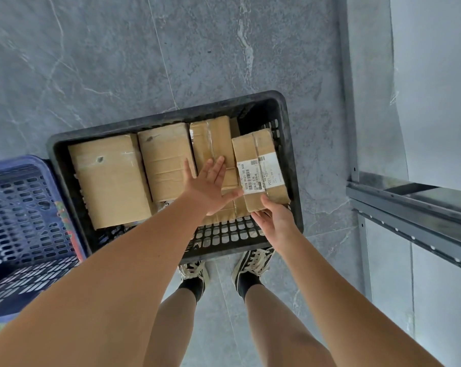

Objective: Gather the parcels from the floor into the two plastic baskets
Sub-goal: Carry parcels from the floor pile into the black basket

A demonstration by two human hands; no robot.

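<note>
Right hand (273, 221) holds labelled parcel (260, 168) (left hand (211, 186) flat) over black basket (171, 117).

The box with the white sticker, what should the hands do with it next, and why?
Probably lower the labelled box into the gap at the right end of the black basket. The right hand holds its near end, the box sits tilted above the others, and the open left hand steadies it.

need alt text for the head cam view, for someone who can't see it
Seen from above, a person's right hand holds a labelled parcel over a black basket of cardboard parcels, while the open left hand steadies its side. A blue basket sits beside it on the grey floor.
</note>
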